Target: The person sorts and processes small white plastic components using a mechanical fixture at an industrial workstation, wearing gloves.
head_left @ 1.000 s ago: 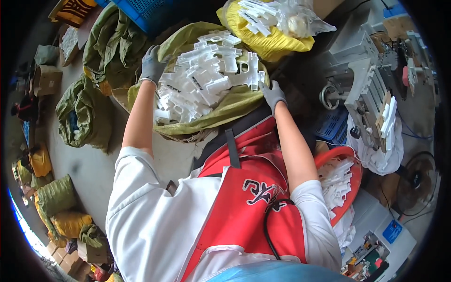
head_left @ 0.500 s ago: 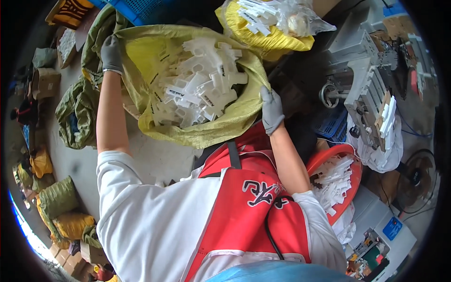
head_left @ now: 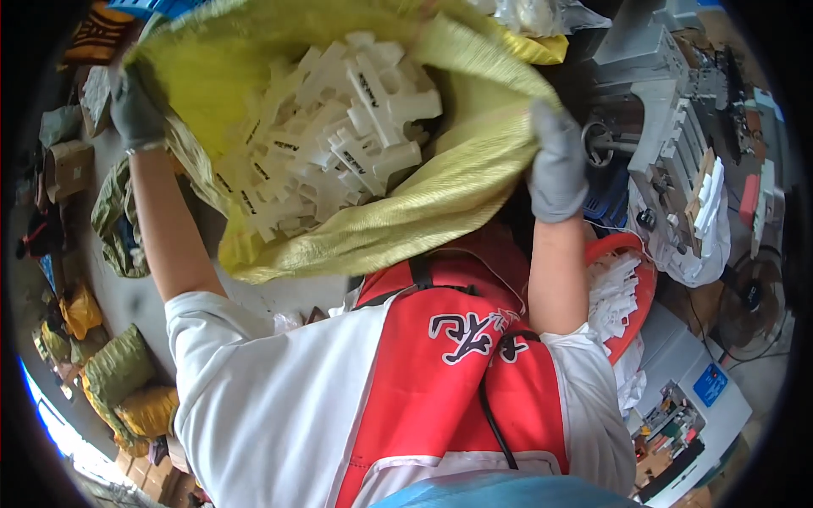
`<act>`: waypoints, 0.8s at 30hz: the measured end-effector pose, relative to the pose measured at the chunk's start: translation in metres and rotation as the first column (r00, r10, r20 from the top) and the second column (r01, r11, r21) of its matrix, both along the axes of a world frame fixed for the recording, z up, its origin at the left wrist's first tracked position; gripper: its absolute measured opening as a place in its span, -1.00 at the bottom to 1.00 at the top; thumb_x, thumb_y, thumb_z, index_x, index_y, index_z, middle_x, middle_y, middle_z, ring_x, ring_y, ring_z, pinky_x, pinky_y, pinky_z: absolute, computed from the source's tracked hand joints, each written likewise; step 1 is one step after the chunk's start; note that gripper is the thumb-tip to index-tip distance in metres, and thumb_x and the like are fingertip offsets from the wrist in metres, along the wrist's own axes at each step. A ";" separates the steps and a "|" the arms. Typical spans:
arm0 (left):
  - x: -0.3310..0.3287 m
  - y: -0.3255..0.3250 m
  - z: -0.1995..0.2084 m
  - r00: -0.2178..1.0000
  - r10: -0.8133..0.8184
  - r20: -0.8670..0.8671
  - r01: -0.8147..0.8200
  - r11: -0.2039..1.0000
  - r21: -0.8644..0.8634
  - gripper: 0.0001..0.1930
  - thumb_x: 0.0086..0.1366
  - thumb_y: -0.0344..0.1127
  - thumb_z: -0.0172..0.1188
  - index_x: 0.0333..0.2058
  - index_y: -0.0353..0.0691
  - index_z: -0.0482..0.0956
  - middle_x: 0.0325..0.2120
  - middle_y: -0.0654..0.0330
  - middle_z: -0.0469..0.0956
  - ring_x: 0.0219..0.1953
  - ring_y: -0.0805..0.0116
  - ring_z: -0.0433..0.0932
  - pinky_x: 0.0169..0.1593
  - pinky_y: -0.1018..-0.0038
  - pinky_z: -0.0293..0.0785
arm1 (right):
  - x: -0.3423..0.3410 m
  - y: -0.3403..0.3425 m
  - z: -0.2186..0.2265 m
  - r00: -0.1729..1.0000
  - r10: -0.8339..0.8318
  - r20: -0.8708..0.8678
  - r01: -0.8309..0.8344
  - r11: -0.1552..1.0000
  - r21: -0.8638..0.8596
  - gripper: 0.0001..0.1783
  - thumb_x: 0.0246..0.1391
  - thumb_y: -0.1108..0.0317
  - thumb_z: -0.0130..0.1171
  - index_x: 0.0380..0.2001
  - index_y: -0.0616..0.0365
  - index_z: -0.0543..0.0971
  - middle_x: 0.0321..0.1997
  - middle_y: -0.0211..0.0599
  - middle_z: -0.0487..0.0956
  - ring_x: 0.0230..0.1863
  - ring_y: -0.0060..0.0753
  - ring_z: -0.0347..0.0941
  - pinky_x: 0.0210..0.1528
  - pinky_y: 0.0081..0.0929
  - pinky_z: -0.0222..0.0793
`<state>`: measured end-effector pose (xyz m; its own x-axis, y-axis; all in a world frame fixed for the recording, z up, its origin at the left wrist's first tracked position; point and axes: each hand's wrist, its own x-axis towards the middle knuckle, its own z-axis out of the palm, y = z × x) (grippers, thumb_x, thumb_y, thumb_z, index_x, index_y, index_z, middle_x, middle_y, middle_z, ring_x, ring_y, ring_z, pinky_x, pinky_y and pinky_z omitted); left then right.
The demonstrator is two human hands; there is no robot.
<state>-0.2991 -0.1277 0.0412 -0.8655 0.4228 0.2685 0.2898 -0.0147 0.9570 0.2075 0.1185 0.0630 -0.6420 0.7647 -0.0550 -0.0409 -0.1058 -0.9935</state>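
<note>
Between my arms is a large yellow woven sack (head_left: 364,233) with its mouth spread wide. Inside it lies a heap of white plastic parts (head_left: 339,135), some with dark print. My left hand (head_left: 137,110), in a grey glove, is closed on the sack's rim at the left. On the right side my right hand (head_left: 557,165), also gloved in grey, grips the opposite edge, its fingertips partly lost in the cloth and blurred. The sack's bottom is hidden.
At my right stands a grey machine (head_left: 669,127) with a handwheel (head_left: 598,142). A red basin (head_left: 631,334) of white parts sits beside my right elbow. Another yellow sack (head_left: 542,46) is at the back. Several stuffed sacks (head_left: 118,364) lie at the left.
Both hands have moved apart and raised the sack, which now looks larger and closer. Its mouth is stretched wider, and the white parts inside have shifted.
</note>
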 end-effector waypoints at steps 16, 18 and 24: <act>0.105 -0.074 -0.118 0.974 0.201 0.104 -0.162 0.940 -0.301 -0.63 0.35 -0.10 -0.02 -0.25 -0.34 0.55 -0.38 0.31 0.55 -0.36 0.55 0.39 -0.23 0.58 0.32 | 0.027 -0.059 -0.106 0.991 -0.069 0.118 0.095 0.966 -0.239 -0.69 0.18 0.21 0.04 -0.15 0.22 0.47 -0.21 -0.42 0.51 -0.20 -0.62 0.36 -0.11 -0.64 0.28; 0.093 -0.082 -0.121 0.982 0.184 0.031 -0.163 0.924 -0.347 -0.63 0.35 -0.10 -0.04 -0.23 -0.34 0.55 -0.38 0.25 0.55 -0.36 0.52 0.39 -0.21 0.59 0.32 | 0.026 -0.071 -0.103 0.972 0.043 0.231 0.009 0.976 -0.219 -0.68 0.14 0.22 0.09 -0.13 0.21 0.48 -0.21 -0.44 0.52 -0.23 -0.62 0.38 -0.14 -0.63 0.31; 0.051 -0.064 -0.049 0.807 0.110 -0.580 -0.458 0.738 -0.496 -0.68 0.34 -0.22 -0.12 -0.18 -0.35 0.50 -0.31 -0.10 0.54 -0.23 0.03 0.50 -0.16 0.28 0.40 | 0.002 -0.080 -0.136 0.990 -0.075 -0.119 -0.037 0.676 -0.736 -0.56 0.15 0.15 0.05 0.00 0.21 0.42 -0.10 -0.36 0.51 -0.12 -0.48 0.46 -0.01 -0.46 0.39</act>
<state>-0.2482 -0.1917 -0.0079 -0.7914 0.3953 0.4662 0.5981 0.6581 0.4573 0.2099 0.0381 -0.0733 -0.6716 0.5249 -0.5229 -0.1714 -0.7967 -0.5796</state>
